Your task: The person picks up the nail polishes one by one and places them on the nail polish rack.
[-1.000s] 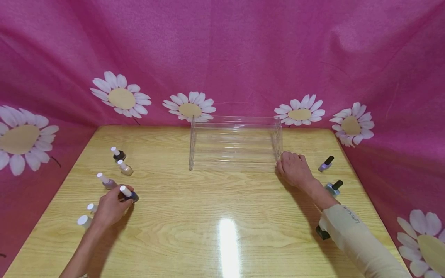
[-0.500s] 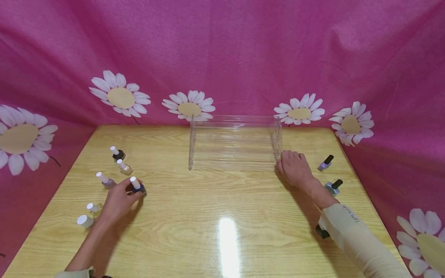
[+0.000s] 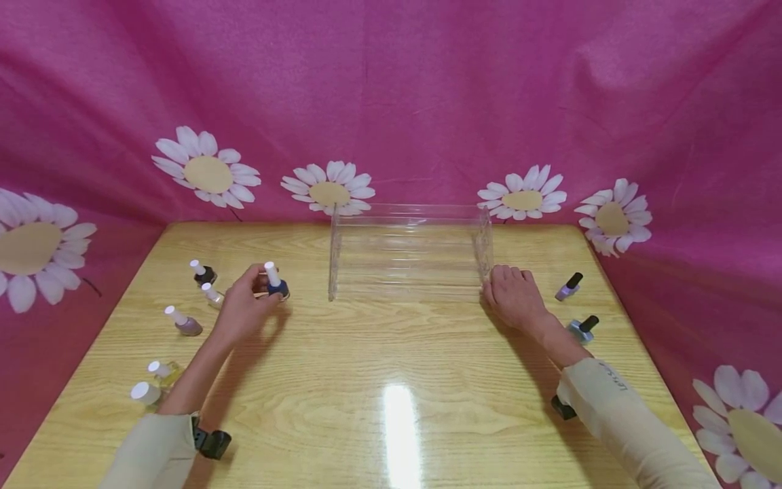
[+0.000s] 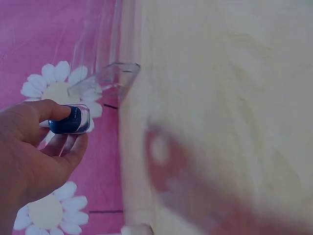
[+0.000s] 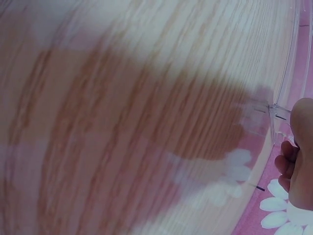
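A dark blue nail polish bottle (image 3: 278,290) with a white cap is gripped by my left hand (image 3: 243,309), thumb on one side and fingers on the other. In the left wrist view the bottle's base (image 4: 71,120) faces the camera, raised over the table. Towards the back stands a clear tiered display rack (image 3: 333,261), to the right of that bottle. My right hand (image 3: 516,295) holds the rack's front right corner with curled fingers; the right wrist view shows its thumb and fingers (image 5: 288,164) right at the clear edge.
At the left stand more white-capped polishes: black (image 3: 204,275), beige (image 3: 214,297), mauve (image 3: 189,327), yellow (image 3: 170,373) and one with a wide cap (image 3: 145,392). Black-capped lilac (image 3: 568,291) and pale blue (image 3: 580,331) bottles stand at the right. A flowered pink cloth (image 3: 415,102) hangs behind.
My left hand has carried the dark blue polish bottle away from the left group, forward and right towards the rack. The right hand stays at the rack's corner.
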`<act>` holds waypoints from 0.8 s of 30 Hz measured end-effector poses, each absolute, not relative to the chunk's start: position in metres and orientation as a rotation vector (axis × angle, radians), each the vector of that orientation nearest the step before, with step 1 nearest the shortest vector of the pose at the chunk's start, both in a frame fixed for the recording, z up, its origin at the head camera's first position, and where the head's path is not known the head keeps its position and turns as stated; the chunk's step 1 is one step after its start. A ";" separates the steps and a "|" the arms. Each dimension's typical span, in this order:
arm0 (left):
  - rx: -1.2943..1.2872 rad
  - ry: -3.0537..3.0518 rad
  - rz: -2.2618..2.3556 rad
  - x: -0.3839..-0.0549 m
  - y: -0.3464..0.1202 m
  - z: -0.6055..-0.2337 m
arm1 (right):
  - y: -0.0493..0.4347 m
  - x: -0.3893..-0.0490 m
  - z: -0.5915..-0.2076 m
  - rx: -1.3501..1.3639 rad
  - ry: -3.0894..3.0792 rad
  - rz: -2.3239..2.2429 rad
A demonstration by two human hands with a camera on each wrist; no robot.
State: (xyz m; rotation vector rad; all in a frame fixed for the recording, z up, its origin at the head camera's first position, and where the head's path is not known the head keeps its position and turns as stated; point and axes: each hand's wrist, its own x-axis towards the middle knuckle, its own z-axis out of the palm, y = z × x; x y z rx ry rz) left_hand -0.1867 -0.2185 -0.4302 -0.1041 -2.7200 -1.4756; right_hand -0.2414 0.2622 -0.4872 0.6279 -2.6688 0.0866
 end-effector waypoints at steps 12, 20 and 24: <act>-0.332 -2.583 -1.658 -0.223 -0.180 -0.406 | 0.262 -0.241 -0.489 0.626 -2.674 0.094; -0.429 -2.542 -1.674 -0.253 -0.159 -0.403 | 0.263 -0.240 -0.487 0.623 -2.689 0.105; -0.489 -2.522 -1.672 -0.268 -0.148 -0.399 | 0.263 -0.241 -0.488 0.620 -2.702 0.126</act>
